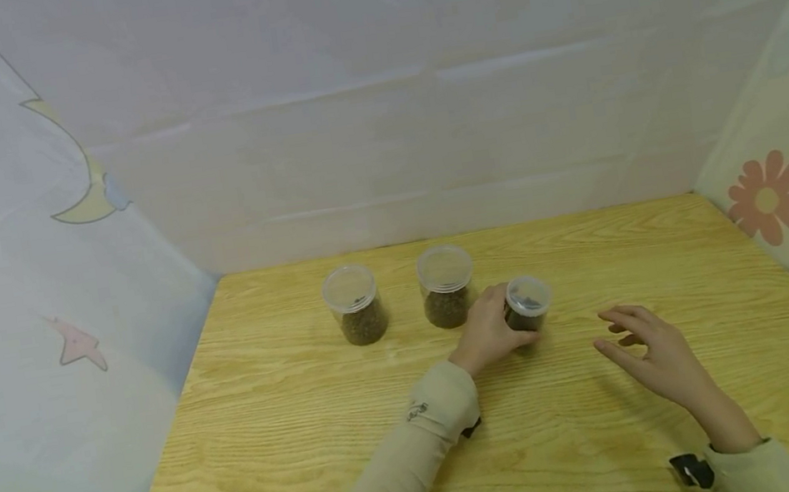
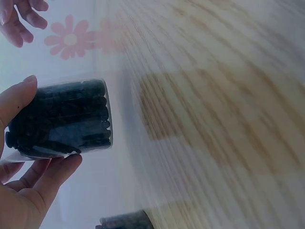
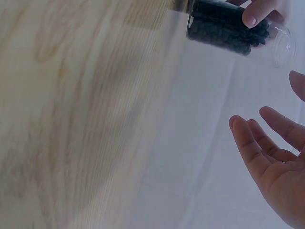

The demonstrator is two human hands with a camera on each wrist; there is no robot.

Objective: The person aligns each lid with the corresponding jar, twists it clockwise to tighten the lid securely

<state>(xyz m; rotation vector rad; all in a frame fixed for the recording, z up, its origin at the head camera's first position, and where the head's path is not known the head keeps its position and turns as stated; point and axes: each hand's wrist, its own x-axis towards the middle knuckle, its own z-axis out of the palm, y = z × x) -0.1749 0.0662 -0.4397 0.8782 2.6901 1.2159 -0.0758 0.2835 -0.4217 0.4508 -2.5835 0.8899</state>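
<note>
My left hand grips a clear plastic jar right of the middle of the table, thumb on the near side and fingers behind. Black pieces fill the lower part of the jar, and its translucent lid faces up. To the right, my right hand hovers over the wood with its fingers loosely bent, apart from the jar. Two more lidded jars stand upright on the left: one jar just beyond my left hand and another jar farther left, both with dark brownish contents.
The wooden table reaches back to a pale cloth backdrop. Side cloths carry printed shapes, among them a moon and a red flower. Black wrist bands show at the sleeve cuffs.
</note>
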